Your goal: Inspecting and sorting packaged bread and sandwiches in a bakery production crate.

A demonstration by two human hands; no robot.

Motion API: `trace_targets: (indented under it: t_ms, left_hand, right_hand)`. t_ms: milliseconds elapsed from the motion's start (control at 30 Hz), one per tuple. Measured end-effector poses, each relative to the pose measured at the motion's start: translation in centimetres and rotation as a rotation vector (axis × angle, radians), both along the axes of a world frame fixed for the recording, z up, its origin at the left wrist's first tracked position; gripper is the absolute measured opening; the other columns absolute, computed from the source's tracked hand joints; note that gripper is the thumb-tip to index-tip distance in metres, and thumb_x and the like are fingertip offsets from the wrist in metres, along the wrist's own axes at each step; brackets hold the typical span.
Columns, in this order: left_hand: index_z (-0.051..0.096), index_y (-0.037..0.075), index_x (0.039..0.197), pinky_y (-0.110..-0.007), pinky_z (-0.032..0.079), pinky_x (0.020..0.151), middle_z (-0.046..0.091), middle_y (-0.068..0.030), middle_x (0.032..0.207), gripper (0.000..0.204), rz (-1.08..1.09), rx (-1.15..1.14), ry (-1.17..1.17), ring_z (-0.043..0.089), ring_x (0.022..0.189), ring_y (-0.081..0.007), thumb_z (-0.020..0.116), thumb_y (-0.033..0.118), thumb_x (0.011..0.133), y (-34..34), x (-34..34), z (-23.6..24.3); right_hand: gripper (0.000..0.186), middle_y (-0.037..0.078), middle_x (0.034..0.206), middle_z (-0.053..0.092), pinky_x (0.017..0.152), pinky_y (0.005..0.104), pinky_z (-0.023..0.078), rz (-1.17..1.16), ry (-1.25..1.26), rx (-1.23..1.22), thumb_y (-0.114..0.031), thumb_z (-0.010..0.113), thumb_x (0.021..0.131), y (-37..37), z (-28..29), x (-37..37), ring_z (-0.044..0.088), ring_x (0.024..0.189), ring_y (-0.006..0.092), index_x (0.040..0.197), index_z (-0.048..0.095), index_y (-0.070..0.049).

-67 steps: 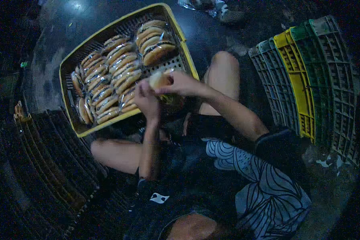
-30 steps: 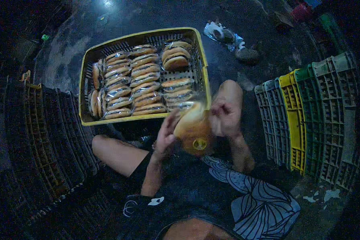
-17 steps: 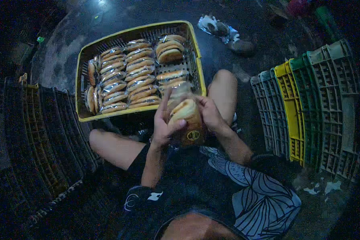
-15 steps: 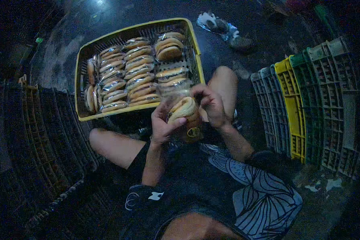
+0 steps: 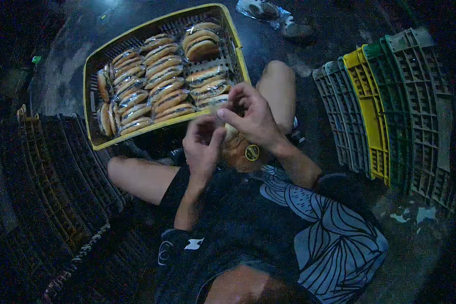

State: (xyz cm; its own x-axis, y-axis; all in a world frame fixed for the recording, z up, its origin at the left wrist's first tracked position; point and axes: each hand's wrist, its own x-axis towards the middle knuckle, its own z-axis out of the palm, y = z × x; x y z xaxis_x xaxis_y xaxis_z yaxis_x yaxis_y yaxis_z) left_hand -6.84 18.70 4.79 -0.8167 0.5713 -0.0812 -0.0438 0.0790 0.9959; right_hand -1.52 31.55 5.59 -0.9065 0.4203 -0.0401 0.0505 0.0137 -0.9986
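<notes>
A round bun in a clear plastic bag [image 5: 236, 154], with a round yellow-and-black label on it, lies in front of me above my lap. My left hand [image 5: 202, 144] is curled at the bag's upper left, thumb and fingers drawn together at its open end. Just above, my right hand [image 5: 254, 115] bends over the same end, its thumb and fingers pinched near my left fingertips. The thin film between them is hard to see. Beyond my hands, a yellow-rimmed crate [image 5: 91, 136] holds rows of bagged filled buns [image 5: 167, 83] standing on edge.
Upright crates [image 5: 375, 116] in grey, yellow and green stand at my right. Dark crates [image 5: 55, 172] line my left side. Crumpled clear plastic [image 5: 263, 11] lies on the dark floor past the crate. My bent legs flank the bagged bun.
My left hand has left the bun's side for the bag's end. My right hand has come left and over it. The bun now sits lower in the bag. The view has tilted slightly.
</notes>
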Motion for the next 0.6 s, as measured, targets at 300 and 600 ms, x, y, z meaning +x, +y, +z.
trace_targets:
  t_ms: [300, 600]
  left_hand:
    - [0.050, -0.002, 0.081, -0.021, 0.040, 0.066, 0.053, -0.0076, 0.084, 0.013, -0.226, -0.266, 0.047, 0.050, 0.073, -0.0110, 0.054, 0.011, 0.078, -0.2, -0.8, -0.6]
    - [0.051, 0.001, 0.090, -0.028, 0.039, 0.074, 0.052, -0.0101, 0.089, 0.019, -0.226, -0.229, 0.002, 0.050, 0.081, -0.0196, 0.051, 0.016, 0.077, 0.5, 2.6, -6.8]
  right_hand:
    - [0.016, 0.012, 0.079, 0.053, 0.068, 0.0349, 0.041, 0.294, -0.166, 0.744, -0.012, 0.054, 0.073, 0.7, -1.8, 2.4, 0.052, 0.077, 0.0288, 0.086, 0.055, -0.002]
    - [0.008, 0.013, 0.081, 0.055, 0.067, 0.0395, 0.043, 0.189, -0.352, 0.854, -0.009, 0.050, 0.070, 0.2, -6.1, 5.0, 0.052, 0.075, 0.0303, 0.071, 0.057, -0.004]
